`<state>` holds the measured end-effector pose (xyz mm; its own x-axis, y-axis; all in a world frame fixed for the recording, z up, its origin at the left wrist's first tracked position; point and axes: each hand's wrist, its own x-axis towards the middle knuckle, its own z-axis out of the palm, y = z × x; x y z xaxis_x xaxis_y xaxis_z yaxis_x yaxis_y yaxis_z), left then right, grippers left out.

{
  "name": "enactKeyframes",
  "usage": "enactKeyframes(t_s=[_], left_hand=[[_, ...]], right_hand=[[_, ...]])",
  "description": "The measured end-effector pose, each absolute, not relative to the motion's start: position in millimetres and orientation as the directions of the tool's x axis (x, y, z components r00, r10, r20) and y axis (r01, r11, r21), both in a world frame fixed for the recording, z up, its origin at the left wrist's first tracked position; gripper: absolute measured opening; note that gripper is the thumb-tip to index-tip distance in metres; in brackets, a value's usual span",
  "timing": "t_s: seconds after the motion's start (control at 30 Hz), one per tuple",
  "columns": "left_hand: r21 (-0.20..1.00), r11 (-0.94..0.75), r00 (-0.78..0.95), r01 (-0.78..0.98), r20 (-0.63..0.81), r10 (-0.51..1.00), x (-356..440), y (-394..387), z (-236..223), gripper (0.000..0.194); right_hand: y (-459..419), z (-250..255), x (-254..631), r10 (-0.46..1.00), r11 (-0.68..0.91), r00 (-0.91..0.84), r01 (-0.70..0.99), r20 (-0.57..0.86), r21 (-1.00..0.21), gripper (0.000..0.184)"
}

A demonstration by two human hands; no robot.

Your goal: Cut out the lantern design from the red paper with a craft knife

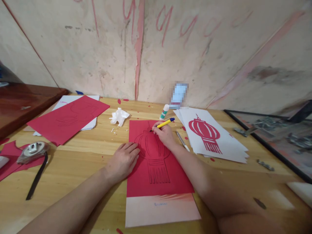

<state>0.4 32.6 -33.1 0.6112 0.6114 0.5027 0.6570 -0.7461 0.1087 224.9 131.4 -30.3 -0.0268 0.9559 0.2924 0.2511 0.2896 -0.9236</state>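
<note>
A red paper sheet (175, 175) with a black lantern outline lies in front of me on the wooden table (85, 152). My left hand (124, 161) rests flat on the sheet's left edge, fingers spread, holding it down. My right hand (164, 133) grips a yellow pen with a blue cap (167, 123), its tip touching the top of the drawn lantern. The sheet's near end sits on a pale backing (161, 209).
A stack of white sheets with a red lantern cutout (207, 133) lies to the right, a thin white tool (182, 141) beside it. A glue stick (164, 112), crumpled tissue (119, 116), more red paper (68, 118), a tape measure (32, 152) and a framed picture (275, 139) surround me.
</note>
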Motion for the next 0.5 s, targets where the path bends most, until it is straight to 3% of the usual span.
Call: enactKeyframes(t_s=[0.5], left_hand=[[0.113,-0.741,0.620,0.662,0.473,0.626,-0.8,32.7,-35.1,0.024]], right_hand=[[135.0,-33.0,226.3,0.951,0.306,-0.058,0.327,0.305,-0.894,0.015]])
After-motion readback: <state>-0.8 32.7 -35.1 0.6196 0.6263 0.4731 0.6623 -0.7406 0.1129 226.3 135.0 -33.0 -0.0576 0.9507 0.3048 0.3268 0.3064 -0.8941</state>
